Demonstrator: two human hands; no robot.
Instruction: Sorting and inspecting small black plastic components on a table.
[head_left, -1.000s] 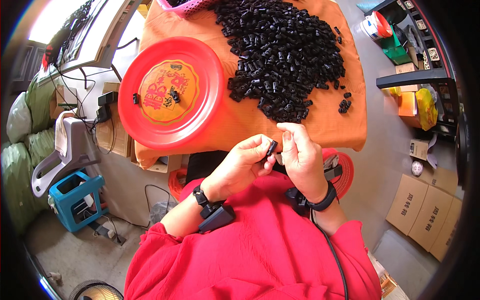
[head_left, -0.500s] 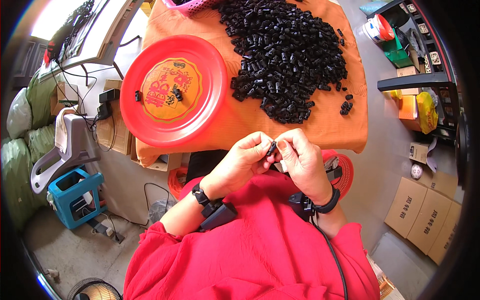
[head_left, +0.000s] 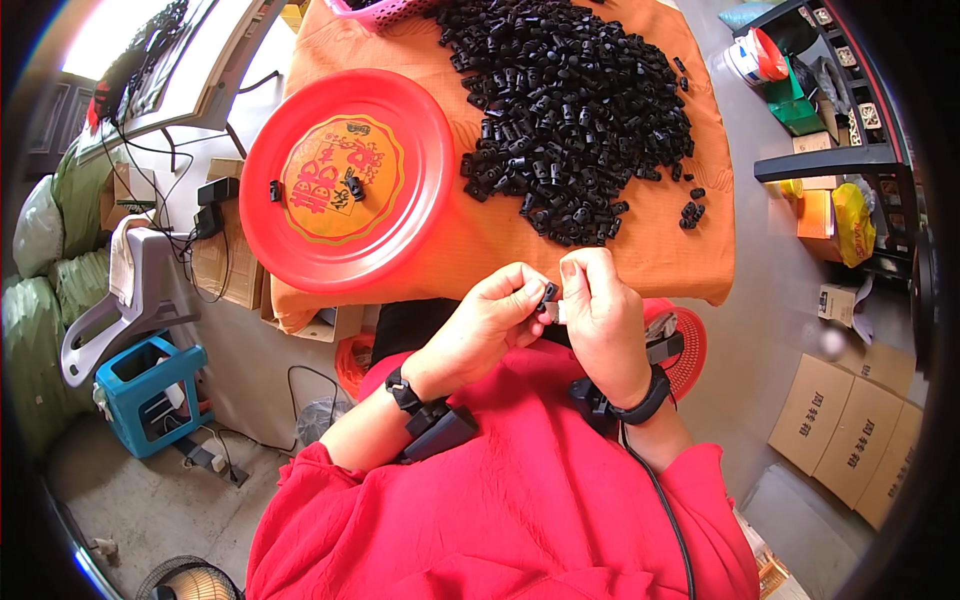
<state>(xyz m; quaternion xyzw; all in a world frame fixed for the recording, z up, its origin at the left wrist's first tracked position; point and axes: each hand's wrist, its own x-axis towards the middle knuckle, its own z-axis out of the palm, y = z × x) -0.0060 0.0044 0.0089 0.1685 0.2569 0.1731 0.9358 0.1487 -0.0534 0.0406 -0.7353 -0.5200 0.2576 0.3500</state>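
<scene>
Just off the table's near edge, my left hand (head_left: 492, 315) pinches a small black plastic piece, which looks like a cord lock (head_left: 549, 292), between thumb and fingertips. Close beside it, my right hand (head_left: 608, 325) is closed, thumb against the bent forefinger. A small whitish piece (head_left: 556, 312) shows at its fingers, too small to name. Beyond the hands, a large heap of similar black cord locks (head_left: 580, 130) covers the table. To the left lies a round red plastic tray (head_left: 420, 220) with two black pieces on it.
An orange cloth (head_left: 680, 270) covers the table. A pink basket (head_left: 385, 14) stands at its far edge, and a red basket (head_left: 690, 350) sits below on the right. A blue stool (head_left: 150, 390) is at left, cardboard boxes (head_left: 840, 430) at right. A cable (head_left: 665, 510) hangs from my right wrist.
My right hand has drawn slightly up and right from the black cord lock, and its fingers have turned. My left hand still holds the cord lock in nearly the same place.
</scene>
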